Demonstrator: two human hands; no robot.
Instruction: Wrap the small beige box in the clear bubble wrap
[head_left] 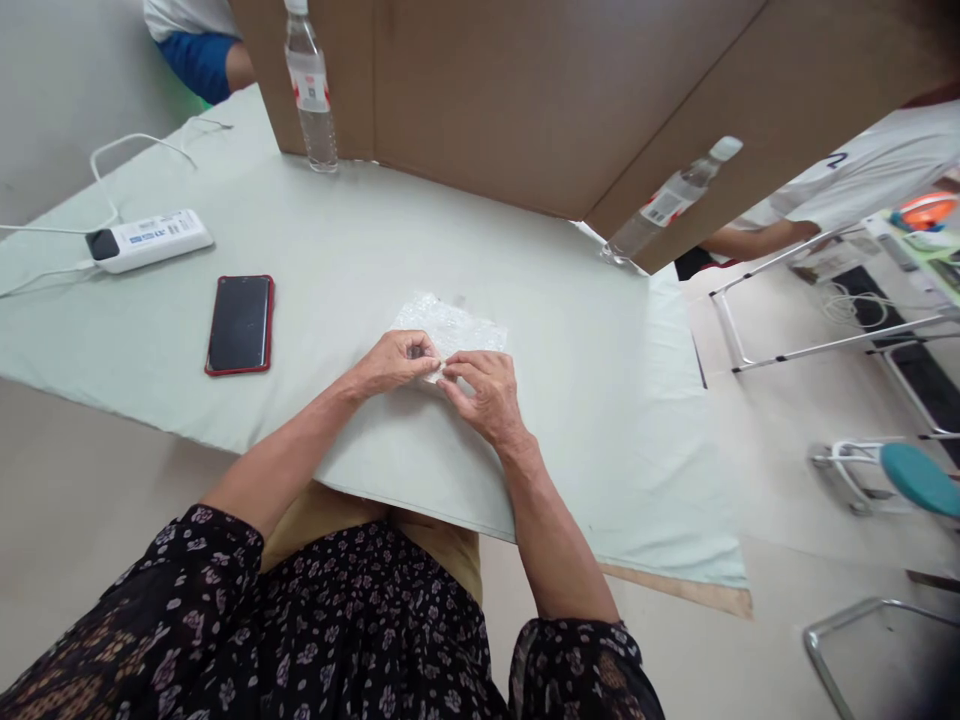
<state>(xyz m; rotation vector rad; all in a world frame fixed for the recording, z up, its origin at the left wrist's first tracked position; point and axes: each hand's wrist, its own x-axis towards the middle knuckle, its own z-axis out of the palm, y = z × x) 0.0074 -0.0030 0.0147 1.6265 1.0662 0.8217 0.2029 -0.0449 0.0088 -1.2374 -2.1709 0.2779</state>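
Note:
A small sheet of clear bubble wrap [457, 325] lies on the cloth-covered table [360, 240] in front of me. At its near edge my left hand [397, 362] pinches the plastic between thumb and forefinger. Close beside it, nearly fingertip to fingertip, my right hand [484, 388] is also closed on the same edge, its fingers bent over the wrap. The exact spot under the fingertips is partly hidden.
A phone [240, 325] in a red case and a white power bank [154, 240] with cables lie to the left. Water bottles [311, 100] stand against a tall cardboard screen [480, 90]. People sit beyond it. A teal stool [919, 478] is at right.

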